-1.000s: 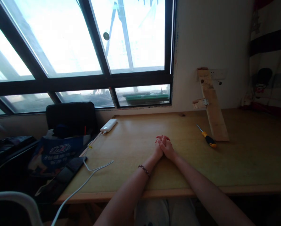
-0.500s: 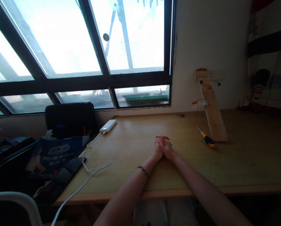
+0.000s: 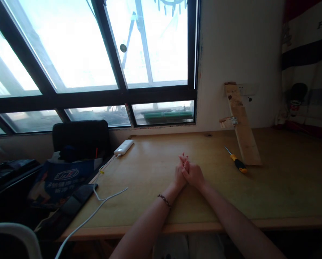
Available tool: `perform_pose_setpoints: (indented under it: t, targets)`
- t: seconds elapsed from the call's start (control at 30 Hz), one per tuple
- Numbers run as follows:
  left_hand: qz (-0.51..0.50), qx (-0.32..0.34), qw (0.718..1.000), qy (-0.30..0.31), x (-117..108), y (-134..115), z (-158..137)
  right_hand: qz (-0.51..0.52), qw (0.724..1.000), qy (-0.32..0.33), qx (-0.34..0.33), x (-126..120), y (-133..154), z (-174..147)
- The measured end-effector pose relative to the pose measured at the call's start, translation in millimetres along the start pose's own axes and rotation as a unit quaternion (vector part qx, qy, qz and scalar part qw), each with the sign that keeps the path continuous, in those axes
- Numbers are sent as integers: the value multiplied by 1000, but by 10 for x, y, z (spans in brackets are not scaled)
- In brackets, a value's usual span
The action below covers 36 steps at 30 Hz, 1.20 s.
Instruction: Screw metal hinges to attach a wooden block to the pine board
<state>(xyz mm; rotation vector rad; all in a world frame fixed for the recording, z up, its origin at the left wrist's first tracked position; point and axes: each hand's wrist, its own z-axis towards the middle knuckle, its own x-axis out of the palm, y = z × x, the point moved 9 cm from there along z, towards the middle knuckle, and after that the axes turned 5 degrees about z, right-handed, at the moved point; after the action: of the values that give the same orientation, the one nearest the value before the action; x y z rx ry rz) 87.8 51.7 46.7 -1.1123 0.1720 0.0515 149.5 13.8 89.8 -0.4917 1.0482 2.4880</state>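
Observation:
My left hand point(image 3: 179, 177) and my right hand point(image 3: 193, 173) are clasped over the wooden table, near its middle. Their fingers are interlaced and closed, with some fingertips pointing forward. No object shows between the palms, whose inner sides are hidden. A dark beaded bracelet point(image 3: 164, 200) circles my left wrist. To the right of my hands lies a screwdriver point(image 3: 238, 163) with a yellow and black handle, its thin shaft pointing back to the left. Beside it a wooden board point(image 3: 246, 133) leans back against the wall, with a small metal hinge point(image 3: 234, 121) joining a short wood piece on its left.
A white power bank point(image 3: 124, 147) rests at the table's point(image 3: 150, 212) left rear, with a white cable point(image 3: 107, 198) running over the left edge. A black chair point(image 3: 80, 136) and a blue bag point(image 3: 66, 180) stand left. Behind are a window and a wall socket; a curtain point(image 3: 307, 90) hangs right.
My hands stay clasped, but the fingers have shifted: they are less spread, and my right hand has turned slightly. The view has tipped a little upward. Objects on the table have not moved.

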Motion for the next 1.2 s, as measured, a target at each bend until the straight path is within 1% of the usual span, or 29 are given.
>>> perform_pose_setpoints:
  t: [0.07,0.13,0.2,0.27,0.3,0.33,0.4,0.43,0.5,0.57,0.6,0.63,0.67,0.73,0.8,0.83,0.9,0.97,1.03,1.1,1.2]
  targets:
    - [83,29,996,-4,-36,-65,8,-81,997,0,6,-120,-43,24]
    - [162,40,986,-19,-76,-82,20,-125,992,-25,18,-342,-169,61]
    - [216,39,975,-34,-118,-66,40,-154,984,-86,27,-711,-351,97]
    - [251,33,967,-35,-140,-29,66,-209,967,-140,40,-1150,-587,118]
    - [265,31,963,-35,-148,-10,78,-240,954,-174,50,-1404,-720,107]
    - [276,28,960,-36,-159,5,88,-270,935,-219,70,-1690,-867,66]
    - [290,24,956,-44,-181,21,97,-299,894,-317,102,-2257,-1151,-100]
    - [294,23,955,-44,-181,22,97,-305,876,-357,113,-2501,-1290,-209]
    - [299,25,953,-33,-153,13,92,-329,842,-407,130,-2873,-1550,-425]
    - [305,31,952,-19,-113,-3,85,-348,810,-436,181,-3113,-1831,-633]
    - [309,35,950,-14,-97,-10,83,-342,797,-448,218,-3189,-1976,-728]
    - [313,38,949,-10,-84,-14,81,-330,791,-446,258,-3223,-2122,-793]
    - [317,40,947,-6,-73,-13,79,-313,792,-434,293,-3224,-2258,-830]
    - [327,44,944,3,-51,0,74,-275,808,-393,342,-3163,-2467,-826]
    - [339,49,939,17,-19,19,60,-246,825,-354,365,-3093,-2578,-781]
    - [343,53,937,24,2,25,50,-237,829,-337,378,-3071,-2613,-765]
    - [347,66,935,38,57,21,23,-233,826,-304,415,-3051,-2675,-765]
    - [340,81,935,54,137,1,-2,-233,813,-277,457,-3056,-2738,-799]
    - [327,91,938,67,243,-29,-10,-220,797,-276,490,-3084,-2798,-855]
    - [311,87,943,75,378,-59,10,-190,785,-295,511,-3112,-2864,-912]
    - [265,44,959,87,660,-91,83,-144,776,-332,516,-3135,-2942,-968]
